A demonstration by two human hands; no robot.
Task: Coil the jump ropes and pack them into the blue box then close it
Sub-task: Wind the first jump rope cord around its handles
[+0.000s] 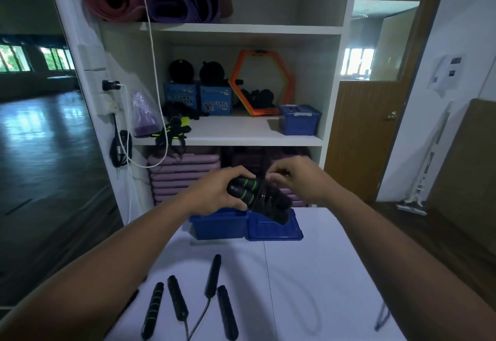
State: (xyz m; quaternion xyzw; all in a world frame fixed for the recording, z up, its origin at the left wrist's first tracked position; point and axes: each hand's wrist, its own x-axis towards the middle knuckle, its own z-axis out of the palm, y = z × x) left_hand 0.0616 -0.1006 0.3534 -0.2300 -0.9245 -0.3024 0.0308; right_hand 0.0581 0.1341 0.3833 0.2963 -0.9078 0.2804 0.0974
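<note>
Left hand [214, 193] clamped around the paired green-ringed handles of a jump rope [251, 193], held in the air just above the open blue box [218, 226] at twelve o'clock on the tabletop [308, 273]. Right hand [298, 179] at three o'clock of the bundle, fingertips pinching the black cord mid-wrap. Worth keeping each turn snug and side by side, left grip firm so the handles stay parallel, loose end tucked under the final turn. Then straight down into the box, lid [273, 228] lying flat at its right. Four more handles [178, 300] waiting at six o'clock, cords uncoiled.
</note>
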